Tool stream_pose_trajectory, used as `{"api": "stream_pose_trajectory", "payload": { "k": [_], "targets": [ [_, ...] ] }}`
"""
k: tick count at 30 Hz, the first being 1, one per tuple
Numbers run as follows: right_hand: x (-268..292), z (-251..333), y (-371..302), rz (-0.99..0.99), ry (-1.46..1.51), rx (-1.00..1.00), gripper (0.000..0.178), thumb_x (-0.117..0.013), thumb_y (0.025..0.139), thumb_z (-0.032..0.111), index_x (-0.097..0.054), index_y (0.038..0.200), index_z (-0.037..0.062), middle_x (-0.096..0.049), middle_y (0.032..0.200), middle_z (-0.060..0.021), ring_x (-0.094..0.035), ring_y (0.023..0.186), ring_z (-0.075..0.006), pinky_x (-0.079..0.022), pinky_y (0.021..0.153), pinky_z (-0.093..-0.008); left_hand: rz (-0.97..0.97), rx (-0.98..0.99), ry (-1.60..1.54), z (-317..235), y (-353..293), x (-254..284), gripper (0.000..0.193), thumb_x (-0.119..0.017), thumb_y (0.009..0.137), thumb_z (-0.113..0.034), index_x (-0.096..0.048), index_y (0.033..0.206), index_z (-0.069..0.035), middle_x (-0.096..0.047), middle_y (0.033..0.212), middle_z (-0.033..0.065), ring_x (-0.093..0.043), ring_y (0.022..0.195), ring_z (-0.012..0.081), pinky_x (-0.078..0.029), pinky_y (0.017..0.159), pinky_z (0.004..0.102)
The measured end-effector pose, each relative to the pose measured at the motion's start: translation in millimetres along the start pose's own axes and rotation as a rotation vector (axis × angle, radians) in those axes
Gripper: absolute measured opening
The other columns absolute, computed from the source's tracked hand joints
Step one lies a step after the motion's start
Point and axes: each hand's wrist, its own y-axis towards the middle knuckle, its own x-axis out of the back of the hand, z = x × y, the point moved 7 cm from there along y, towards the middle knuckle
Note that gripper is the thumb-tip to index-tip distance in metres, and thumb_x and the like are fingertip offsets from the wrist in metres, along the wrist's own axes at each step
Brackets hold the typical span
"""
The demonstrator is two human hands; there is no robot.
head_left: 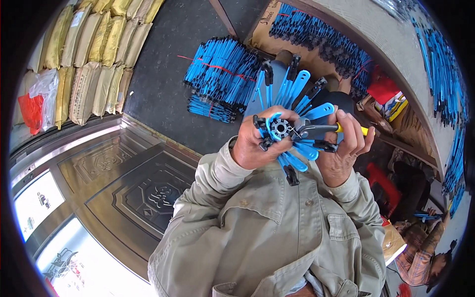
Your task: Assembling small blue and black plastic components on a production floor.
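Observation:
My left hand (250, 143) is closed round the middle of a frame of flat blue arms (300, 85). These arms fan out on all sides, several with black clip-like ends. At its centre is a round, notched dark hub (280, 128), facing up between my thumb and fingers. My right hand (347, 141) is closed on a pair of pliers (319, 129) with yellow and dark handles. The jaws of the pliers are at the hub's right edge, beside what looks like a thin wire end. Whether they grip it, I cannot tell.
Bundles of similar blue parts (217, 67) lie on the dark floor ahead, tied with red string. More blue parts (321, 37) fill a low space under the table (391, 49). Wrapped packages (94, 39) are stacked far left, near a patterned metal door (148, 193). Another person (420, 252) sits at lower right.

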Motion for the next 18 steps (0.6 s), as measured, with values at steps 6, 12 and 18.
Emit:
{"api": "stream_pose_trajectory", "payload": {
  "k": [6,12,18],
  "targets": [
    [2.7,-9.4,1.5,0.081,0.115,0.157,0.026,-0.066,0.08,0.016,-0.055,0.103,0.0097,-0.051,0.112,-0.0004,-0.052,0.094,-0.0146,-0.034,0.09,-0.0357,0.007,0.038,-0.02,-1.8,-2.4,-1.0,0.036,-0.064,0.067,0.008,-0.061,0.102,0.001,-0.063,0.094,0.0091,-0.057,0.072,0.0146,-0.045,0.065,0.0235],
    [19.9,-25.8,30.4,0.551,0.42,0.392,0.023,-0.068,0.079,0.023,-0.056,0.085,0.0044,-0.057,0.102,-0.0072,-0.055,0.085,-0.0225,-0.044,0.073,-0.0371,0.097,0.109,0.018,-3.6,-2.5,-4.3,0.042,-0.071,0.065,0.003,-0.062,0.106,-0.001,-0.064,0.092,0.0074,-0.057,0.072,0.0134,-0.045,0.066,0.0232],
    [4.8,-42.5,15.9,1.544,1.038,0.24,0.035,-0.069,0.079,0.031,-0.055,0.089,0.0008,-0.06,0.086,-0.0135,-0.055,0.07,-0.0273,-0.046,0.066,-0.0349,0.314,0.158,0.036,-11.3,3.6,-15.7,0.048,-0.081,0.06,-0.005,-0.064,0.105,-0.003,-0.066,0.09,0.006,-0.058,0.072,0.0139,-0.046,0.067,0.0229]
  ]
}}
